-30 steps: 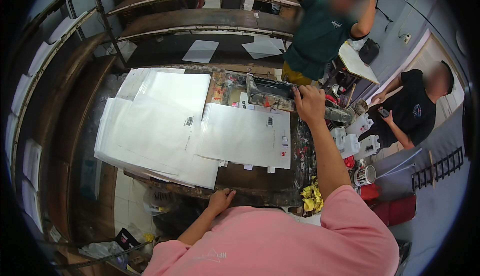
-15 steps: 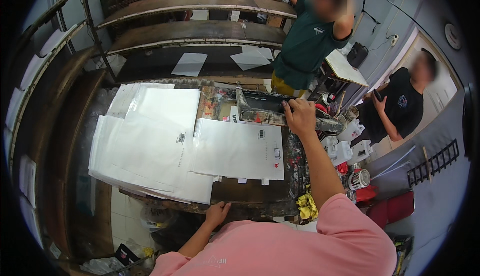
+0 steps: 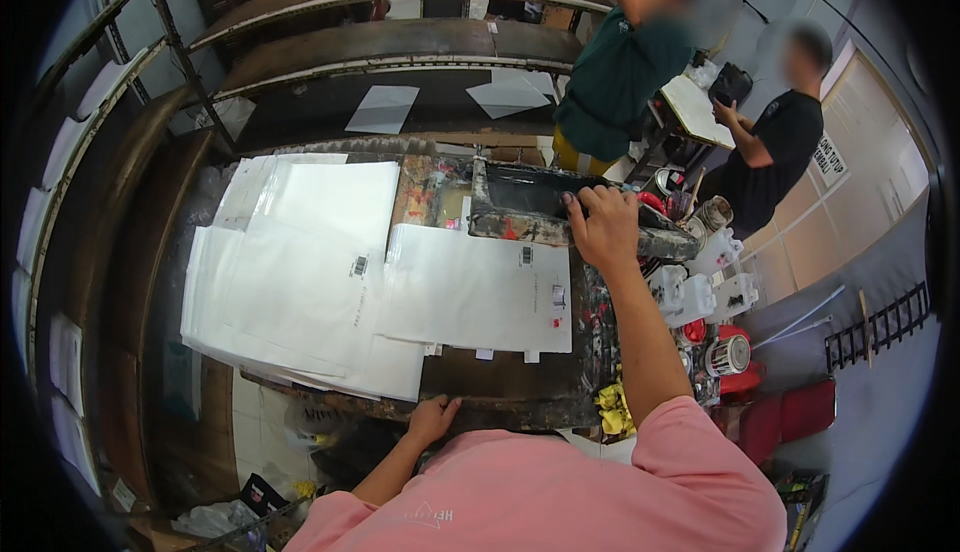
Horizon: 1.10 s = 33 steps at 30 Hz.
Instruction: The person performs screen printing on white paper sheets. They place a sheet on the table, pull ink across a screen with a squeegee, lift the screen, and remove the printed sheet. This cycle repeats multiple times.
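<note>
My right hand point(image 3: 607, 224) grips the near bar of a paint-stained screen printing frame point(image 3: 520, 228), thumb over its inner side, fingers lying over the bar. The frame is tilted up at the far side of the work table point(image 3: 490, 377). Just in front of it lies a white printed sheet point(image 3: 470, 287) with a small barcode and a red mark. A pile of similar white sheets point(image 3: 290, 282) spreads to its left. At the table's near edge rests my left hand point(image 3: 435, 419), open and holding nothing, its thumb apart from the fingers.
Long shelves point(image 3: 400, 57) with loose sheets stand beyond the table. Plastic jugs point(image 3: 695, 295), a paint can point(image 3: 728, 355) and a yellow cloth point(image 3: 614, 410) crowd the right side. Two co-workers stand there, one in green point(image 3: 625, 77), one in black point(image 3: 780, 157).
My view has shifted slightly. Both hands keep their places on the frame and the table edge. The co-worker in green leans over; the one in black has turned left, holding a dark object.
</note>
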Each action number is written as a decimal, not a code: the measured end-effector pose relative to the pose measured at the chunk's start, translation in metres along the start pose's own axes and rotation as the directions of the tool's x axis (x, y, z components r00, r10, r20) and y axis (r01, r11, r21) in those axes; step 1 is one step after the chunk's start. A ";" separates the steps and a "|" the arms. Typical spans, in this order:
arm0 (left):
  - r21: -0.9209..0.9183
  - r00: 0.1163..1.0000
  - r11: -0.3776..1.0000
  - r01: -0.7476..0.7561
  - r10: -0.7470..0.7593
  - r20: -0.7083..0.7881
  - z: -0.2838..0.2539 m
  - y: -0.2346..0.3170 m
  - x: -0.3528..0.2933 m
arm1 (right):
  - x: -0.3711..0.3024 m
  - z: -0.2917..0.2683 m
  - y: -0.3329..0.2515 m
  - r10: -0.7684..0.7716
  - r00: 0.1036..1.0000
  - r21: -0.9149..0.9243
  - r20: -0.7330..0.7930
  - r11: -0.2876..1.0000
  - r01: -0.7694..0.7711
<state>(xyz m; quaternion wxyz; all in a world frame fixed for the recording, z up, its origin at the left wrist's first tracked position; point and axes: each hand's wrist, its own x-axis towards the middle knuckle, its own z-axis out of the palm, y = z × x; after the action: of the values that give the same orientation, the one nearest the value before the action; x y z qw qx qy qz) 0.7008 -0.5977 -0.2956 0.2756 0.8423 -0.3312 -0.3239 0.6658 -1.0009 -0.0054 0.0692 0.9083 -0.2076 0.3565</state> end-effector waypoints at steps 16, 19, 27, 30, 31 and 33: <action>0.121 0.941 0.991 -0.063 0.100 -0.324 -0.022 0.025 0.007 | 0.003 0.004 -0.001 -0.019 0.998 -0.038 0.066 0.999 0.022; 0.317 0.863 0.948 0.011 0.152 -0.483 -0.036 0.030 0.036 | 0.008 0.006 0.001 -0.014 0.999 -0.035 0.043 0.999 0.015; 0.483 0.901 0.852 0.202 0.032 -0.433 -0.027 0.012 0.091 | 0.014 0.005 0.000 -0.001 0.996 -0.018 0.092 1.000 0.003; 0.477 0.913 0.854 0.208 0.005 -0.408 -0.027 0.009 0.100 | 0.013 0.005 -0.001 -0.008 0.998 -0.010 0.066 1.000 0.009; 0.477 0.923 0.852 0.217 -0.020 -0.385 -0.026 0.010 0.099 | 0.011 0.005 0.000 0.009 0.996 -0.013 0.086 1.000 -0.008; 0.471 0.933 0.849 0.241 -0.068 -0.354 -0.037 0.028 0.095 | 0.013 0.003 0.000 0.026 0.993 -0.021 0.116 0.999 -0.024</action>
<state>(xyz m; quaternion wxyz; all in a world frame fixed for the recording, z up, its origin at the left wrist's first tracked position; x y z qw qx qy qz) 0.7715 -0.6763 -0.2869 0.0679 0.9505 -0.2850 -0.1038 0.6765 -1.0059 0.0011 0.0615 0.9241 -0.2262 0.3019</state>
